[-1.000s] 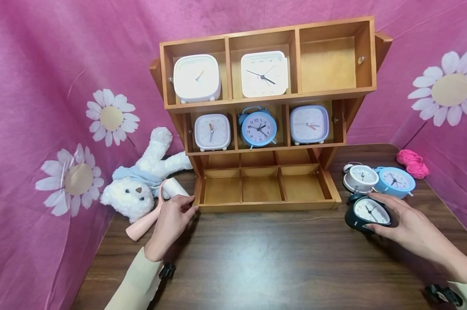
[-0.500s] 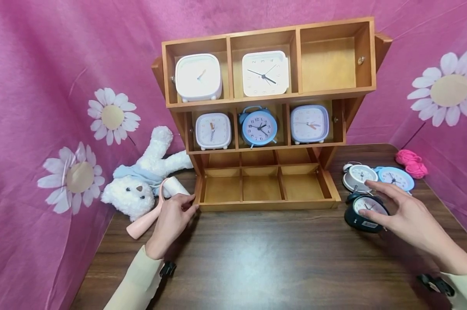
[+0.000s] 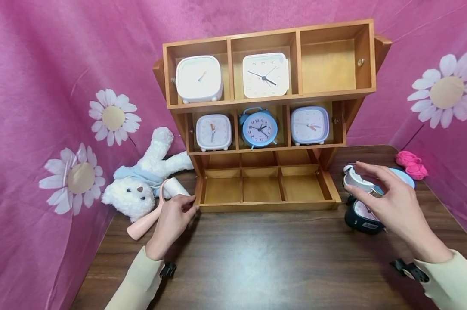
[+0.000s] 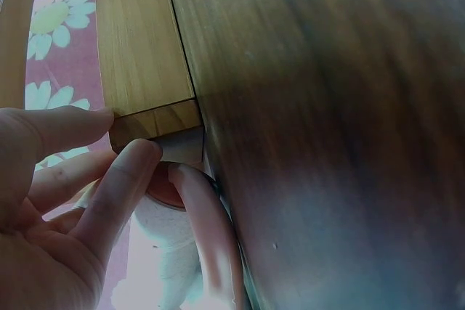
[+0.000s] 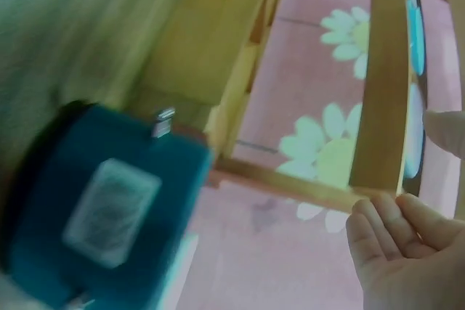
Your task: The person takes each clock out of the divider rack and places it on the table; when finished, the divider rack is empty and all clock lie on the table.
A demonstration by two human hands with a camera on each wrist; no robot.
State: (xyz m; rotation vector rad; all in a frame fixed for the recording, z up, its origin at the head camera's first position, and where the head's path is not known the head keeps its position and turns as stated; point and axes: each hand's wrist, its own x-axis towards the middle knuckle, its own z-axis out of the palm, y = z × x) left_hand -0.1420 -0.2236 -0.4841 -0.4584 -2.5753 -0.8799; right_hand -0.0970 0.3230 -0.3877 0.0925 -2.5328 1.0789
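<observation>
My left hand [image 3: 171,226] pinches the lower left front corner of a tiered wooden shelf [image 3: 270,206]. In the left wrist view, thumb and fingers [image 4: 120,194] lie on either side of that corner. My right hand [image 3: 397,211] hovers with parted fingers over the alarm clocks at the right, holding nothing. Under it stands a black alarm clock [image 3: 363,219], its face partly hidden; its side with a label fills the left of the right wrist view [image 5: 109,208]. Behind are a white twin-bell clock [image 3: 355,178] and a blue clock [image 3: 405,175], both partly covered by the hand.
White clocks [image 3: 199,79] sit in the top row, whose right compartment [image 3: 328,64] is bare. The middle row holds a blue clock [image 3: 259,129] between two square ones. A white teddy bear [image 3: 128,198], a pink-handled lint roller [image 3: 146,224] and pink yarn [image 3: 411,165] lie at the sides.
My right hand has let go of the black alarm clock and lifted up and to the left, leaving it on the table. The left hand stays at the shelf corner.
</observation>
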